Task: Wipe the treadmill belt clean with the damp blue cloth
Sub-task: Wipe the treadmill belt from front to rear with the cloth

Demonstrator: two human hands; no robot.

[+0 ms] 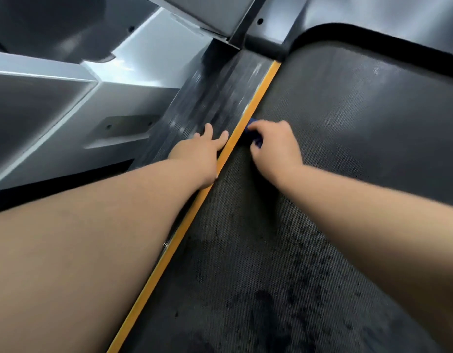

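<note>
- right hand fingers curled on blue cloth, bunched on belt at yellow strip
- left hand flat, fingers spread on side rail
- risk: bunched cloth likely smears dark spots, skips belt edge

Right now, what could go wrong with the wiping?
1. The blue cloth is bunched small under the right hand, so knuckles might rub the rough belt.
2. The left hand leans flat on the side rail; it could slip.
3. Dark blotches nearer the person may get missed.
</note>
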